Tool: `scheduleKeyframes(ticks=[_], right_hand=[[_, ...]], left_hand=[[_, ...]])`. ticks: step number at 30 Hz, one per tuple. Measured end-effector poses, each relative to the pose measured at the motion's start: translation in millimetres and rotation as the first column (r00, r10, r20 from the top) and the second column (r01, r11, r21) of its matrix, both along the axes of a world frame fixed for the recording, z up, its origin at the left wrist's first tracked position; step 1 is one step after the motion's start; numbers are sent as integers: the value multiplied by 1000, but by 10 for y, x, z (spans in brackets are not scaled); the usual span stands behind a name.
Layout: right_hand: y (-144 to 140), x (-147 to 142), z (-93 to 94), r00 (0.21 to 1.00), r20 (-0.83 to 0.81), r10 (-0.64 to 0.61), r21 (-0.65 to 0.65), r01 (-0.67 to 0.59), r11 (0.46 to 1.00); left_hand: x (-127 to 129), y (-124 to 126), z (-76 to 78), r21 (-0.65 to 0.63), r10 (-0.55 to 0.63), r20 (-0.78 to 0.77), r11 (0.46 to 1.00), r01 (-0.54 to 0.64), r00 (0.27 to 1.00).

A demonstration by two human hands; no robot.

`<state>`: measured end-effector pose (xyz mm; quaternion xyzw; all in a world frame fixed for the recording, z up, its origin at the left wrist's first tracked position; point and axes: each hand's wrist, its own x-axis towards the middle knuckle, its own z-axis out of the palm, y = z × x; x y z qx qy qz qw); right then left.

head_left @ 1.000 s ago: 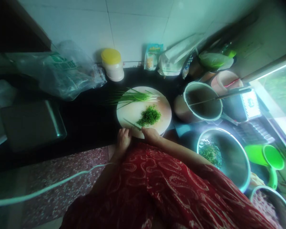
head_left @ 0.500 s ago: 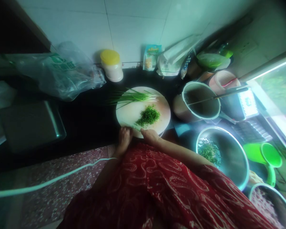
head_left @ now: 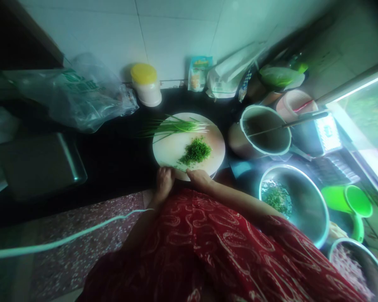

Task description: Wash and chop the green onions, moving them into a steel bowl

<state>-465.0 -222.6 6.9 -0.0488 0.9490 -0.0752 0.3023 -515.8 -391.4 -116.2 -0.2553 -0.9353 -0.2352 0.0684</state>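
Hands meet at the near rim of a round cutting board (head_left: 176,147) in the head view, the only view there is. The left hand (head_left: 164,181) curls its fingers down onto the board's edge, over a few green stalks that are too blurred to make out; whether it grips them I cannot tell. The right hand (head_left: 200,178) lies just beside it, knuckles up, and its grip cannot be told either. A heap of chopped greens (head_left: 195,151) sits near the middle of the board, just beyond the hands, and long uncut green stalks (head_left: 173,126) lie across its far side. The board rests on a dark worktop (head_left: 119,155). To the right stand a pot (head_left: 266,132) and a steel bowl (head_left: 305,209) with chopped greens inside. A yellow-lidded jar (head_left: 145,84) stands by the tiled wall.
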Motion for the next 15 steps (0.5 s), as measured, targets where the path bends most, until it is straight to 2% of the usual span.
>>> scheduleKeyframes(ticks=[8, 15], right_hand=[[56, 20, -49, 998, -20, 56, 21, -56, 998], [67, 16, -7, 996, -21, 82, 19, -81, 996]], left_hand=[[81, -101, 71, 63, 96, 7, 993, -96, 995], [41, -261, 52, 154, 231, 48, 959, -236, 972]])
